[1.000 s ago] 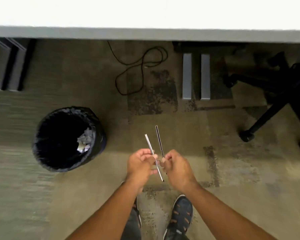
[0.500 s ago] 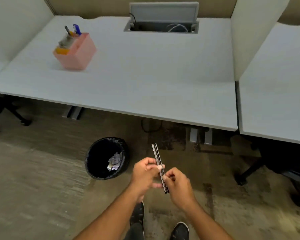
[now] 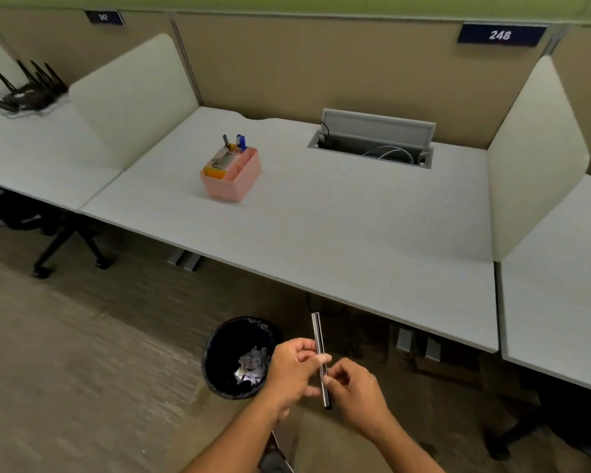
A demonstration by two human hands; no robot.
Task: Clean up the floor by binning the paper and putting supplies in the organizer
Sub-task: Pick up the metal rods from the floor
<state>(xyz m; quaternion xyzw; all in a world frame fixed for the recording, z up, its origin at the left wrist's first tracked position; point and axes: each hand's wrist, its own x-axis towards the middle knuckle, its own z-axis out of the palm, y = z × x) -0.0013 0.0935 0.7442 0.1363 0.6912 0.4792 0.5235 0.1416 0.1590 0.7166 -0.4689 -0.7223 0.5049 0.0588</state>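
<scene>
Both hands, left hand (image 3: 292, 365) and right hand (image 3: 354, 390), pinch two pens (image 3: 321, 360) together, well short of pink organizer (image 3: 231, 172) on desk (image 3: 321, 227). Risk: loose pinch lets one pen slide out floorward.

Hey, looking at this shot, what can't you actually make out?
Head view only:
- Thin sticks in left hand and right hand: too thin to identify; fingers cover their middle.
- Pink organizer contents: too small.
- Bin bottom: dark liner, hand overlaps rim.
- Floor at feet: cut off by bottom edge.
</scene>
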